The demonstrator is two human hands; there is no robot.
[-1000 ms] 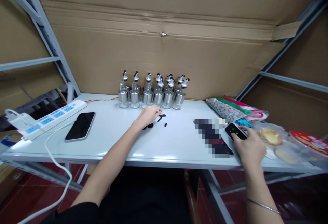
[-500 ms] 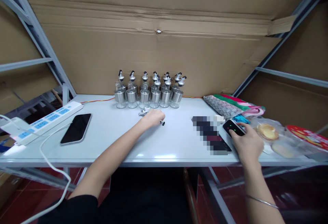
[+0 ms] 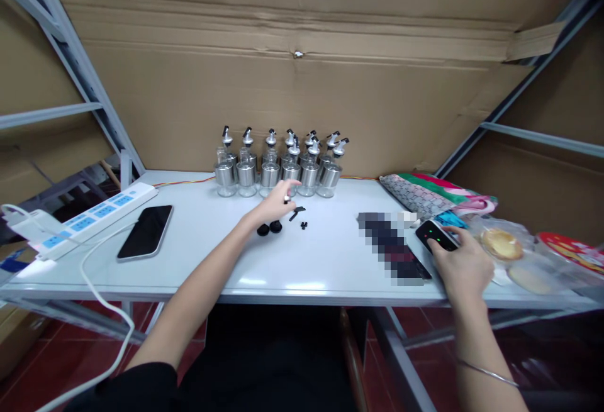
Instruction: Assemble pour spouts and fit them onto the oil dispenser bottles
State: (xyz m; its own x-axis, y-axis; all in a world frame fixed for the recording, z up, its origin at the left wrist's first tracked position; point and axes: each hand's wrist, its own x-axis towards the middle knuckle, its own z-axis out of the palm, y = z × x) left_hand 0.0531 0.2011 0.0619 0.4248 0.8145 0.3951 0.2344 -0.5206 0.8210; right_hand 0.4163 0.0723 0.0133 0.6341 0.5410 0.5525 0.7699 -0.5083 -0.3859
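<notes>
Just in front of the bottle row, my left hand (image 3: 272,206) hovers low over the table, its index finger stretched out apart from the thumb. A small dark bit shows between them; whether it is touched, I cannot tell. By its wrist lie two round black caps (image 3: 275,227). To its right are a thin black lever piece (image 3: 297,212) and some tiny black parts (image 3: 304,226). My right hand (image 3: 465,267) grips a small black device with a white edge and red and green lights (image 3: 436,236). Several glass bottles with steel sleeves (image 3: 270,175) and pourer tops stand behind.
On the left lie a phone (image 3: 145,233) and a white power strip (image 3: 97,218) with a cable. A blurred dark item (image 3: 391,245), a patterned cloth (image 3: 425,190), a wrapped pastry (image 3: 501,244) and a red-lidded tub (image 3: 573,251) occupy the right. Cardboard (image 3: 302,104) rises behind.
My left hand has lifted from the small black parts and shifted back toward the bottles, uncovering the black caps and lever piece. My right hand keeps its hold on the device. The view has shifted slightly.
</notes>
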